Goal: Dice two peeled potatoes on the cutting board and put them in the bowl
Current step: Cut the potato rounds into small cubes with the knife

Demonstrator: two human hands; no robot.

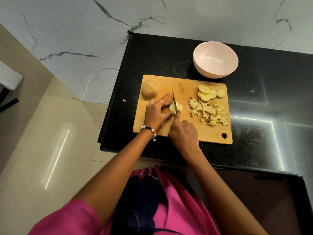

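- Here, the left hand is curling its fingers round a stack of potato slices near the middle of the cutting board, forefinger stretching toward the far side.
- The right hand is gripping a knife, forefinger lying along the blade's back, edge standing in the stack.
- A whole potato is sitting at the board's far left corner, close to the edge.
- Diced pieces are lying heaped on the right half, with round slices just beyond them.
- The bowl is standing beyond the board's far right corner, apart from it.
- The board is lying near the left edge of the black counter; bare counter is stretching away to the right.
- One scrap is lying at the counter's left rim.
- A marble wall is rising behind, and pale floor tiles are spreading on the left.
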